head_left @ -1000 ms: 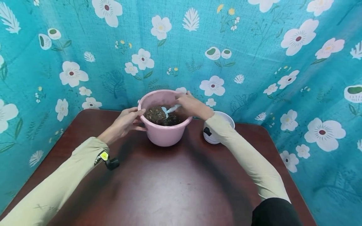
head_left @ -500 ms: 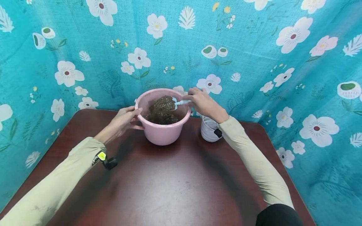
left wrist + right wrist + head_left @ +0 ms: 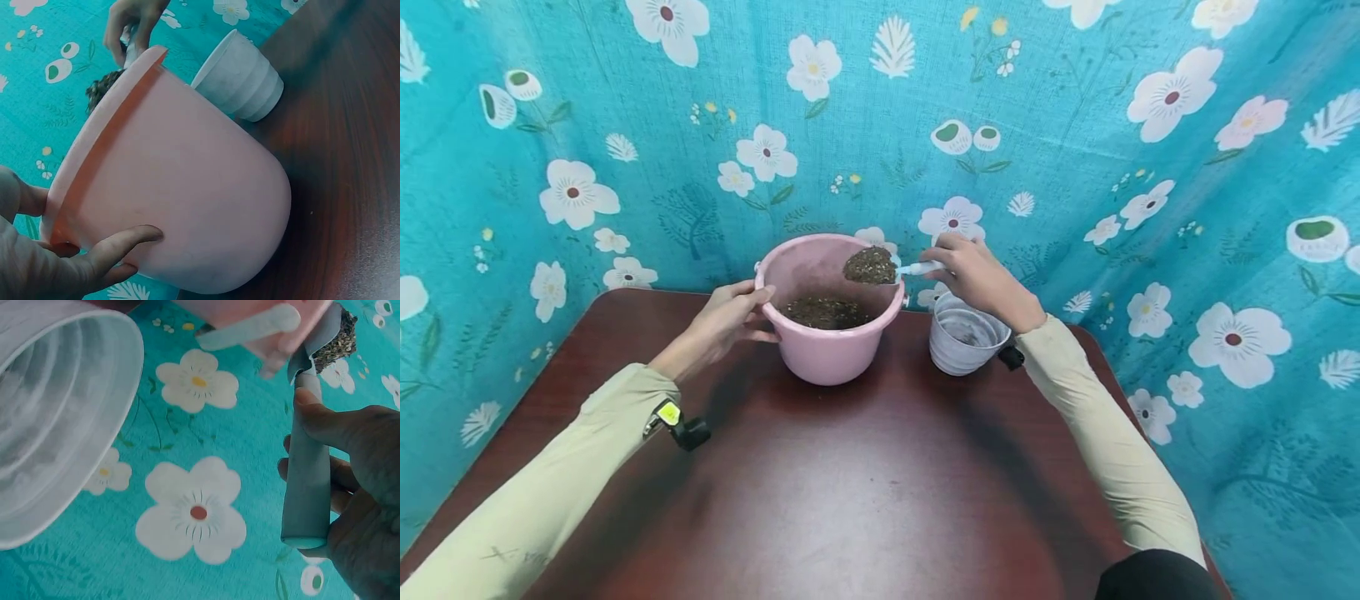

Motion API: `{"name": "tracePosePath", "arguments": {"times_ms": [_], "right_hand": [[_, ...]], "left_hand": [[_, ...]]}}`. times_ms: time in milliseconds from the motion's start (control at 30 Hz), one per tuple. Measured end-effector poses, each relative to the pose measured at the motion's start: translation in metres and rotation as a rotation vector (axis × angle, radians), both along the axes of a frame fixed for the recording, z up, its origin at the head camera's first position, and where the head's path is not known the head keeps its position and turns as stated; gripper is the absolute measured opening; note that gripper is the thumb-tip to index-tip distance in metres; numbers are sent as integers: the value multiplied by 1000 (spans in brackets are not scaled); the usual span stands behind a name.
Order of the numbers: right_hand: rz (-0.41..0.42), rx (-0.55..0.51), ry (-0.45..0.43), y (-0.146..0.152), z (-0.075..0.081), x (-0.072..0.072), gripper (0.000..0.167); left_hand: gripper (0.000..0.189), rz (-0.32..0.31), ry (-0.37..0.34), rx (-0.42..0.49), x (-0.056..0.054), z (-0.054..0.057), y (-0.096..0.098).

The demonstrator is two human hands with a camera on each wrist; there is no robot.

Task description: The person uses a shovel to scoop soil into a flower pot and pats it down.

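A pink bucket (image 3: pixel 831 358) with dark soil (image 3: pixel 826 312) in its bottom stands toward the back of the table. My left hand (image 3: pixel 718 325) grips its left rim, thumb over the edge and fingers against the outer wall. In my right hand (image 3: pixel 973 275) is the handle of a light blue trowel (image 3: pixel 917 268), fingers wrapped round it in the right wrist view. The trowel's blade carries a heaped lump of soil (image 3: pixel 870 265) above the bucket's right rim. Just below my right hand stands a whitish ribbed pot (image 3: pixel 958 350), its inside partly visible.
The dark reddish-brown table (image 3: pixel 850 483) reaches back to a turquoise flowered curtain (image 3: pixel 835 125). A white handle piece (image 3: pixel 250 328) sticks out from the bucket's side in the right wrist view. A small black device (image 3: pixel 691 433) is strapped to my left wrist.
My right hand has lifted the trowel, loaded with soil, out of the bucket's depth and moved it rightward to the rim. The left hand keeps its grip on the bucket.
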State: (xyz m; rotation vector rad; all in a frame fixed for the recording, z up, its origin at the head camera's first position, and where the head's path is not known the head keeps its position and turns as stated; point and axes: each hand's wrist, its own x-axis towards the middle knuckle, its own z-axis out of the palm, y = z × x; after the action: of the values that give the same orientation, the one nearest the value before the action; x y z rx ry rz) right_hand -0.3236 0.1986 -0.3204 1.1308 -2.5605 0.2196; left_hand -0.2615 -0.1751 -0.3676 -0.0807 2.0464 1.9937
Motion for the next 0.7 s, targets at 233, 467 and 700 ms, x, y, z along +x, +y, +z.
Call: {"name": "tracePosePath", "arguments": {"times_ms": [233,467,700], "right_hand": [[-59,-30,2,33,4,10,19],[-140,-65,-48,65,2,16,18],[-238,-79,-72,96,2,24,21]], "left_hand": [[64,-8,-4,9,0,1,1],[62,32,11,46,1,-3,2],[58,58,28,70,1,-4,4]]}}
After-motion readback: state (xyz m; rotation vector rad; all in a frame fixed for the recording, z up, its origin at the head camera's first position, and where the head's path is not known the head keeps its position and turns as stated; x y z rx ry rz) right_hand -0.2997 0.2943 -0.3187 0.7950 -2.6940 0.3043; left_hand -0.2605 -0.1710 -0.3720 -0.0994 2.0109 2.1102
